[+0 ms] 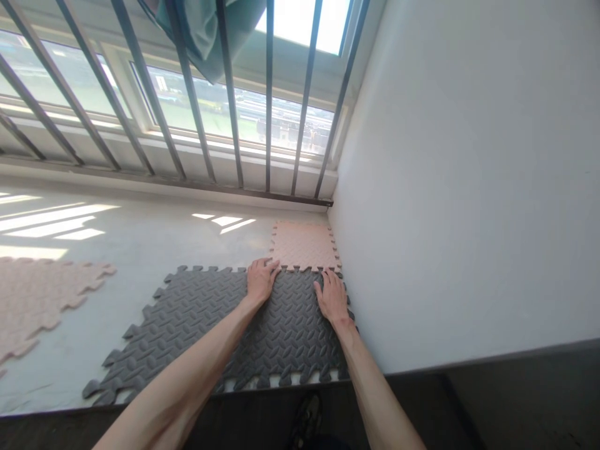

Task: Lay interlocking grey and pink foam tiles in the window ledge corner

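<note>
Grey foam puzzle mats [187, 319] with a raised tread pattern lie flat on the ledge in front of me. A pink foam mat [307, 244] sits against their far edge, in the corner by the wall. My left hand [261, 279] rests where the pink mat's near left corner meets the grey, its fingers stretched over the seam. Near the right end of that seam, my right hand [332, 295] lies flat on the grey mat with its fingers reaching toward the pink one. How firmly the teeth interlock under my fingers is hidden.
Another pink mat [42, 294] lies to the left on the pale ledge [140, 237]. A metal railing [234, 125] stands before the window, with a green curtain [206, 37] hanging behind it. A white wall [459, 187] rises on the right. My shoe [307, 415] shows below the ledge.
</note>
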Demonstrator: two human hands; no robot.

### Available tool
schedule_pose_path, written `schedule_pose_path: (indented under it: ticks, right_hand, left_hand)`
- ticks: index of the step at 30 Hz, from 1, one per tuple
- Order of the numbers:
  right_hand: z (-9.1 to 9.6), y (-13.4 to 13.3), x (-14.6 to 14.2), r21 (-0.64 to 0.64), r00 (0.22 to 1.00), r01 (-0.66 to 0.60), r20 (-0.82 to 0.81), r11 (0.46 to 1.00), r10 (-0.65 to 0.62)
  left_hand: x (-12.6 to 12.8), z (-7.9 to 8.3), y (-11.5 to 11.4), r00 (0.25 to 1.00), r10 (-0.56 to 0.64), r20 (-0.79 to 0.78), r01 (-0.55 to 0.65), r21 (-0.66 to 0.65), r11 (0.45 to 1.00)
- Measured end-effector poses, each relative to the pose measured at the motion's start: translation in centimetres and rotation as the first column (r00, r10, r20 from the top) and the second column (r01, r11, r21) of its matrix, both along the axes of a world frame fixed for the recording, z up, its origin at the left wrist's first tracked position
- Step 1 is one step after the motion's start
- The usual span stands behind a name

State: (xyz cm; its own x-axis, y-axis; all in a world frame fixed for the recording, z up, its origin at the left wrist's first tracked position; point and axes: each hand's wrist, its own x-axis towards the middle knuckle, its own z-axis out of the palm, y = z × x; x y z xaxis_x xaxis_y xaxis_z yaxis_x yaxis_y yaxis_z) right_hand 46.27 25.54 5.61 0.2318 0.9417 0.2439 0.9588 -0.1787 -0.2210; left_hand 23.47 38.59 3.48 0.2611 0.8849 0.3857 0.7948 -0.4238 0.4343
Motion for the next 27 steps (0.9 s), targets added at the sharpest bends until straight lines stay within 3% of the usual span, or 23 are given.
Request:
schedule_pose_path:
  ticks: [7, 14, 17, 21, 27]
  right_hand:
    - [0.0, -0.3, -0.2, 0.064, 0.994, -0.107, 0.001, 0.992, 0.107]
    - [0.9, 0.2, 0.2, 0.048, 0.998, -0.059, 0.023, 0.997, 0.058]
    - [1.2, 0.9, -0.1, 0.015, 0.986, -0.155, 0.065, 0.988, 0.154]
    - [0.5, 1.0, -1.0, -0.053, 0.975, -0.215, 0.048, 0.975, 0.217]
    - [0.0, 0.3, -2.8, -0.021, 0.982, -0.181, 0.045, 0.983, 0.181]
  left_hand:
    - [-1.6, -0.2, -0.1, 0.997, -0.077, -0.001, 0.077, 0.040, 0.996]
    - [-2.2, 0.6, -1.3, 0.991, -0.115, -0.065, 0.120, 0.080, 0.990]
    - [-1.8, 0.8, -1.9, 0.974, -0.184, -0.135, 0.201, 0.125, 0.972]
    - [-1.2, 0.5, -2.4, 0.910, -0.366, -0.193, 0.381, 0.044, 0.924]
    - [-0.6, 0.0, -3.2, 0.910, -0.374, -0.177, 0.370, -0.060, 0.927]
